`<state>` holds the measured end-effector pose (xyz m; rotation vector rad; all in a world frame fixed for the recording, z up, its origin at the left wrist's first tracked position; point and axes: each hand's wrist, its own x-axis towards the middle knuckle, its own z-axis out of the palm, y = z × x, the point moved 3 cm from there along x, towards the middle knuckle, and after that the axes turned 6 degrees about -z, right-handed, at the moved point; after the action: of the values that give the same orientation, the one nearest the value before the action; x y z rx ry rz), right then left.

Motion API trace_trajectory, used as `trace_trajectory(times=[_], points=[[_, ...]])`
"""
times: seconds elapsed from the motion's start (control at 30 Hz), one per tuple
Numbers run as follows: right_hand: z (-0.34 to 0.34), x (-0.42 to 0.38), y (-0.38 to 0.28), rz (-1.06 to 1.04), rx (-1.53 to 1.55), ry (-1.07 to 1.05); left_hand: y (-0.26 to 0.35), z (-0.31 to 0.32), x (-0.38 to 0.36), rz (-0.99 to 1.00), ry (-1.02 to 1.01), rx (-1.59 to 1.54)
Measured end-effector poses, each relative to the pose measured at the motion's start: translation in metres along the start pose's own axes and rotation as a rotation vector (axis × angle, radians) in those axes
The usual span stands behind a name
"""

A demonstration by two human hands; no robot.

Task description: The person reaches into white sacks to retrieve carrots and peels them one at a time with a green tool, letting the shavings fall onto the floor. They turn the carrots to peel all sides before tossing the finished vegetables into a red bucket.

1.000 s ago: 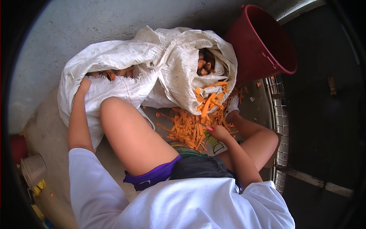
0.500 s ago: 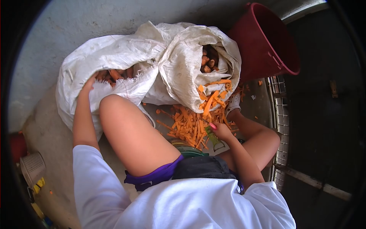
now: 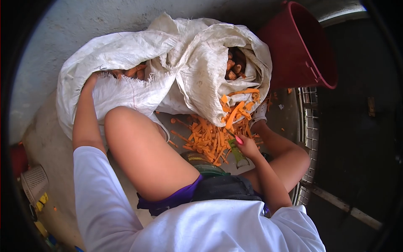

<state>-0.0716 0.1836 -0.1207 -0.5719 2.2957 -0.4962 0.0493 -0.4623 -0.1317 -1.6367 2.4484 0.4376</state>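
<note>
Since the earlier picture the left hand (image 3: pixel 89 80) has pushed a little further over the frayed lip of the big white woven plastic sack (image 3: pixel 121 63), so its fingers are now tucked into the mouth and hidden; whether they close on anything inside cannot be told. That sack lies on its side across the grey concrete floor (image 3: pixel 37 80), its opening showing a few dirty orange carrots (image 3: pixel 135 71) just beside the hand. Touching it on the right is a second white woven sack (image 3: pixel 210 71), open at the top, with more unpeeled carrots (image 3: pixel 235 67) inside.

Behind the second sack, tilted toward it, stands the dark red plastic bucket (image 3: pixel 306 50). A metal wire grate (image 3: pixel 308 122) runs down the right edge of the floor, just beside the person's right shin.

Between the knees, spilling from the foot of the second sack, is the heap of bright orange carrot peelings (image 3: pixel 210 138). The right hand (image 3: pixel 248 147) rests at the near right edge of this heap, wrapped around the yellow-green handled peeler (image 3: pixel 236 151), whose handle points down toward the person; a pink nail shows on the thumb. Far left, near the picture's edge, sits a small pale mesh basket (image 3: pixel 34 185), well apart from both hands.
</note>
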Motion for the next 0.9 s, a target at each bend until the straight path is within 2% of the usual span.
trace_trajectory(times=[0.17, 0.2, 0.23, 0.33, 0.37, 0.47, 0.57, 0.67, 0.77, 0.9], points=[[-0.004, 0.002, -0.003, 0.033, -0.01, -0.01, -0.032, 0.032, 0.043, 0.143, 0.63, 0.0], [-0.003, 0.004, -0.004, 0.042, -0.011, -0.011, -0.036, 0.034, 0.044, 0.162, 0.677, -0.001], [-0.002, 0.005, -0.003, 0.042, -0.017, -0.014, -0.03, 0.024, 0.037, 0.166, 0.626, -0.015], [0.0, 0.007, 0.001, 0.046, -0.038, -0.022, -0.007, 0.004, 0.024, 0.13, 0.308, 0.573], [0.0, 0.008, 0.0, 0.046, -0.041, -0.029, -0.013, 0.008, 0.024, 0.144, 0.396, 0.554], [0.001, 0.01, 0.0, 0.035, -0.065, -0.033, -0.006, -0.001, 0.018, 0.063, 0.177, 0.512], [0.005, 0.012, 0.005, 0.033, -0.076, -0.027, -0.031, 0.024, 0.044, 0.098, 0.348, 0.414], [0.004, 0.01, 0.004, 0.035, -0.067, -0.017, -0.037, 0.027, 0.038, 0.293, 0.531, 0.015], [0.002, 0.007, -0.001, 0.036, -0.074, -0.011, -0.034, 0.034, 0.035, 0.305, 0.379, 0.074], [0.004, 0.008, -0.001, 0.045, -0.122, -0.057, -0.031, 0.032, 0.036, 0.245, 0.347, 0.148]])
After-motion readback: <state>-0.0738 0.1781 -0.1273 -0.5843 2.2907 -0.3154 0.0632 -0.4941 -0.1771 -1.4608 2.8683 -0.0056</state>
